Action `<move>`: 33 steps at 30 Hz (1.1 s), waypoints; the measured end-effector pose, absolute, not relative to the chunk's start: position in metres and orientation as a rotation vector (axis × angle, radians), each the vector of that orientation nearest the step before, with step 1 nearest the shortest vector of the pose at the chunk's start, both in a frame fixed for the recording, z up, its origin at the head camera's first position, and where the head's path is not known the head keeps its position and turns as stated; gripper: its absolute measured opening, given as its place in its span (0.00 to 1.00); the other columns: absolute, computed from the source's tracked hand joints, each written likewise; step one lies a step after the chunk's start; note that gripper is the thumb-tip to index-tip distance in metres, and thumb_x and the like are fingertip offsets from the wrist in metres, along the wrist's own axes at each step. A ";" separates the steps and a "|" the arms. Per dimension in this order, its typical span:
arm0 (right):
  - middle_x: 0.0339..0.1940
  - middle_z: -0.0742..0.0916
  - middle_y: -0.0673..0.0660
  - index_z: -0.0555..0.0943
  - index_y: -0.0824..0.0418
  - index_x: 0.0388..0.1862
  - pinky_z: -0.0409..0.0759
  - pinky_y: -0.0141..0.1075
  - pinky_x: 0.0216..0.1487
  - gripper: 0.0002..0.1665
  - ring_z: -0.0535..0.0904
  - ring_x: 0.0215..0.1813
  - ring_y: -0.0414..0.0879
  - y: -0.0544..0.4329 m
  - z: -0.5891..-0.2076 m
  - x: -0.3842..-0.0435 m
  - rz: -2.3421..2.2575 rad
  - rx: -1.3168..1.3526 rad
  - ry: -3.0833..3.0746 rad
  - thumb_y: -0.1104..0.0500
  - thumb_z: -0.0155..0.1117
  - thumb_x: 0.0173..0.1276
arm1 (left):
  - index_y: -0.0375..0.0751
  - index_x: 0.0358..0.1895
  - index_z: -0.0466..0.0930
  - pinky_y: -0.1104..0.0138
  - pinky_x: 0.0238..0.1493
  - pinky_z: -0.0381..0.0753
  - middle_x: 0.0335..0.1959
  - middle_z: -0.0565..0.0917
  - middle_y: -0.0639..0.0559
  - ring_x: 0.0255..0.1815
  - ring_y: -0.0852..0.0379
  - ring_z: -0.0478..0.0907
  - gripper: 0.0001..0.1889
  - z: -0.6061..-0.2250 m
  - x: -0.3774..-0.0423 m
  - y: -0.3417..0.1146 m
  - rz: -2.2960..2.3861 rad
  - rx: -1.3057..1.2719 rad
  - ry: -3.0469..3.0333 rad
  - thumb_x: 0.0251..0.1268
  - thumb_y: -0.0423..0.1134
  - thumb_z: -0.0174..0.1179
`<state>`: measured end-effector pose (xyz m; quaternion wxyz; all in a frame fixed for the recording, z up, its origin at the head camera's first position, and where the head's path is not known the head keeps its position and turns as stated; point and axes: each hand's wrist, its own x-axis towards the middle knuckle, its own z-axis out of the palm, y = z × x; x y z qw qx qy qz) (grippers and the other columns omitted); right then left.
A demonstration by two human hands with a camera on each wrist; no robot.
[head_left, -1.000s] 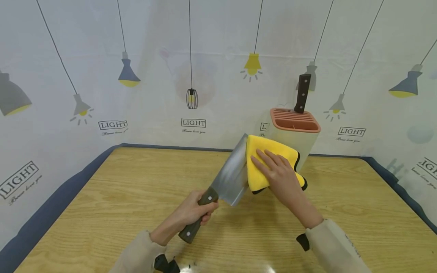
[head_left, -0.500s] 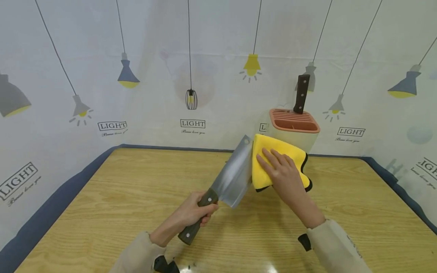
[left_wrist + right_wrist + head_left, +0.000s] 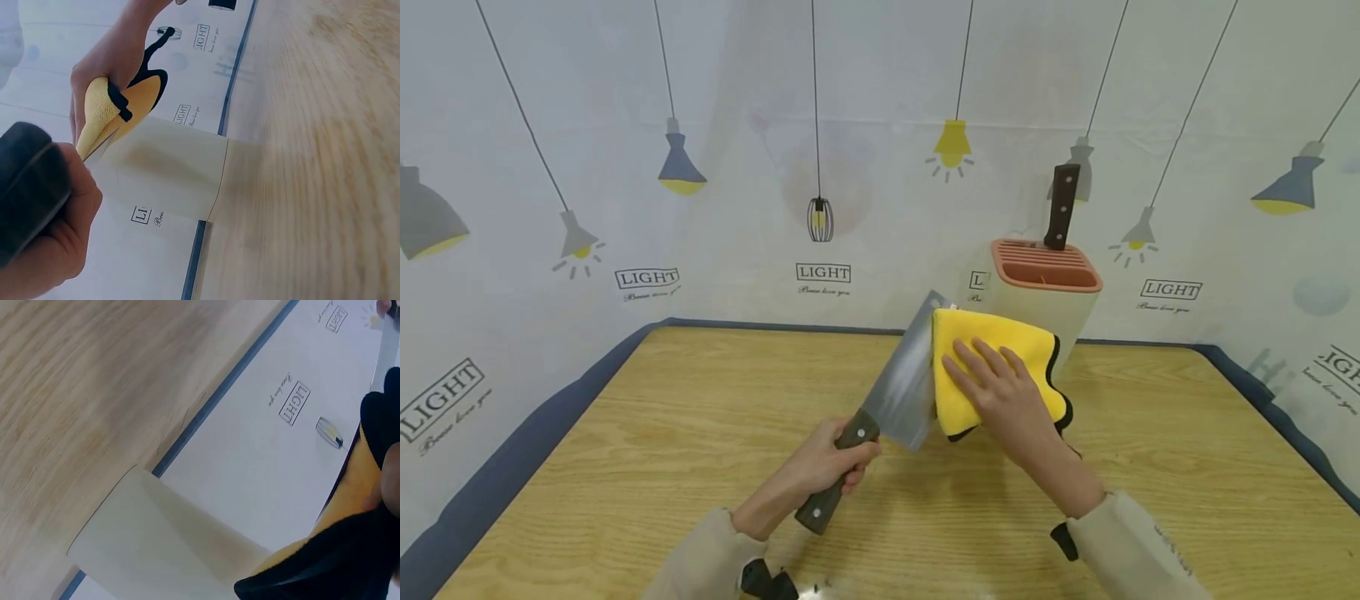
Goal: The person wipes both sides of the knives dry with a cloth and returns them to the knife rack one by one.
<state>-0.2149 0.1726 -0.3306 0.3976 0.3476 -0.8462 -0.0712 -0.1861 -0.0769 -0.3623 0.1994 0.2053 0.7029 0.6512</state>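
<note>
"One broad wooden desk [image 3: 700, 392] sets our stage, folks, and near the back, right of centre, we've got the knife block [image 3: 1060, 308], pale body, orange slotted top!"

"And in front of it, the cleaver [image 3: 891, 400]! We see it held in the air over the desk, upper end leaning right, pointing away from us."

"Next size down, the yellow cloth [image 3: 1000, 329], black-edged, lapped over the right-hand side of the blade. We'd call this the wiping step, though we can't tell how much steel has been done."

"Over to the right hand [image 3: 1009, 408]: clamped on the cloth, fingers spread across the face we see, thumb hidden from the head camera. Next, in our judgement, comes a steady stroke along the flat, fingertips kept off the cutting edge."

"And the left hand [image 3: 831, 462]? Wrapped firmly round the handle [image 3: 820, 507]. We'd want it rigid, because a twist there could swing the edge towards those fingers."

"Smallest of all, one dark handle [image 3: 1063, 207] standing up out of the block's slots. We reckon it has no part in this stroke."
</note>
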 end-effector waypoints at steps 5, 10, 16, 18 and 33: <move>0.56 0.75 0.60 0.75 0.60 0.54 0.71 0.50 0.52 0.33 0.70 0.57 0.56 0.164 -0.334 -0.208 -0.219 0.929 -2.110 0.70 0.70 0.44 | 0.33 0.34 0.65 0.73 0.14 0.67 0.14 0.67 0.54 0.11 0.64 0.64 0.08 -0.361 -0.187 -0.076 1.830 0.572 1.979 0.64 0.36 0.51; 0.57 0.76 0.59 0.76 0.59 0.53 0.71 0.49 0.52 0.33 0.70 0.58 0.55 0.157 -0.335 -0.203 -0.239 0.980 -2.067 0.69 0.71 0.44 | 0.31 0.36 0.66 0.73 0.13 0.67 0.13 0.68 0.54 0.11 0.64 0.64 0.09 -0.360 -0.187 -0.074 1.848 0.569 2.000 0.64 0.35 0.51; 0.57 0.75 0.58 0.76 0.59 0.54 0.70 0.49 0.54 0.33 0.70 0.58 0.54 0.150 -0.337 -0.196 -0.213 1.044 -2.047 0.68 0.70 0.45 | 0.30 0.36 0.66 0.73 0.13 0.66 0.12 0.67 0.54 0.11 0.64 0.63 0.09 -0.359 -0.189 -0.072 1.870 0.564 2.004 0.64 0.36 0.50; 0.57 0.75 0.58 0.76 0.58 0.54 0.70 0.48 0.54 0.33 0.69 0.59 0.54 0.149 -0.338 -0.195 -0.200 1.067 -2.045 0.68 0.71 0.44 | 0.31 0.36 0.67 0.73 0.13 0.66 0.12 0.67 0.54 0.10 0.64 0.63 0.09 -0.359 -0.189 -0.071 1.883 0.550 2.002 0.64 0.36 0.50; 0.59 0.74 0.57 0.75 0.58 0.55 0.67 0.49 0.57 0.25 0.68 0.60 0.54 0.147 -0.338 -0.189 -0.191 1.237 -1.995 0.68 0.48 0.57 | 0.32 0.37 0.66 0.74 0.14 0.65 0.14 0.66 0.55 0.12 0.64 0.63 0.05 -0.356 -0.191 -0.071 1.954 0.461 1.958 0.65 0.33 0.47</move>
